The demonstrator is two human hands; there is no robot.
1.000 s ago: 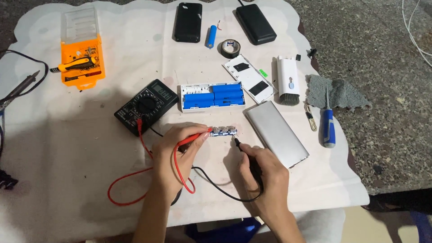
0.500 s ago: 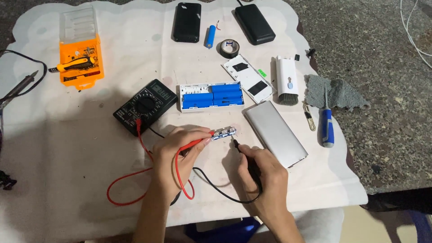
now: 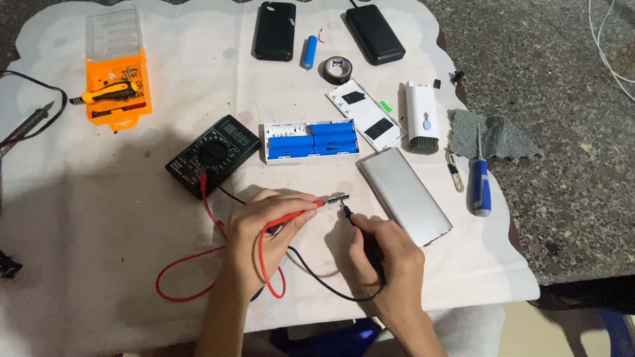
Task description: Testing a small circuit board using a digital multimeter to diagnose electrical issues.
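Probing a small circuit board that lies on the white cloth-covered table, the person holds one meter lead in each hand. The left hand has its fingers pinched together on the red test probe, whose tip touches the near-left end of the board; the right hand has its fingers closed around the black test probe, whose tip meets the board from the near-right. Red and black lead wires loop over the cloth toward the black digital multimeter, which lies just beyond the left hand.

By judgement, the step in hand is a contact measurement on the board; a further reading would call for both tips being held steady on small pads while the dial face is read, and a slip could bridge neighbouring contacts.

Just right of the board lies a flat silver metal casing, apparently an empty shell. Beyond it, a white plastic battery tray holds blue cylindrical cells packed side by side. A white cover plate with black patches lies beside the tray, then a white brush tool, a grey rag and a blue-handled screwdriver.

At the far left, an orange plastic tool case with a clear lid carries an orange-and-black screwdriver across it; its other contents cannot be made out. Farthest off lie two black rectangular power packs, one loose blue cell and a roll of black tape.
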